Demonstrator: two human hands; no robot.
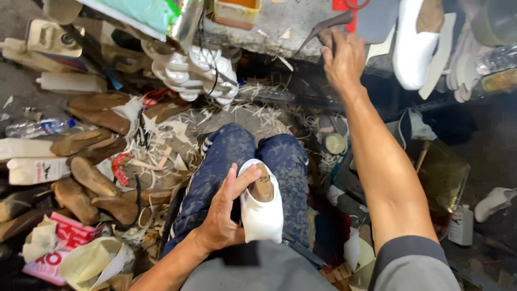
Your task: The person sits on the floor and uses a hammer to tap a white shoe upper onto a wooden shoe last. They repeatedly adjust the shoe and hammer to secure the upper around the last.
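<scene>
My left hand [223, 210] grips a white shoe upper [262, 213] stretched over a wooden last, held upright between my knees in dark blue patterned trousers [226, 156]. My right hand [342, 59] is stretched far forward to the concrete bench [280, 24], fingers closed on the handle of a dark pointed tool [323, 29] lying there. A second white shoe [412, 43] on its last stands just right of that hand.
Wooden lasts [89, 183] lie piled on the left among leather scraps. White soles [194, 73] hang stacked ahead. Plastic bottles [37, 127], a white jug [462, 225], a yellow tub [237, 11] and crumpled paper [86, 261] crowd the floor.
</scene>
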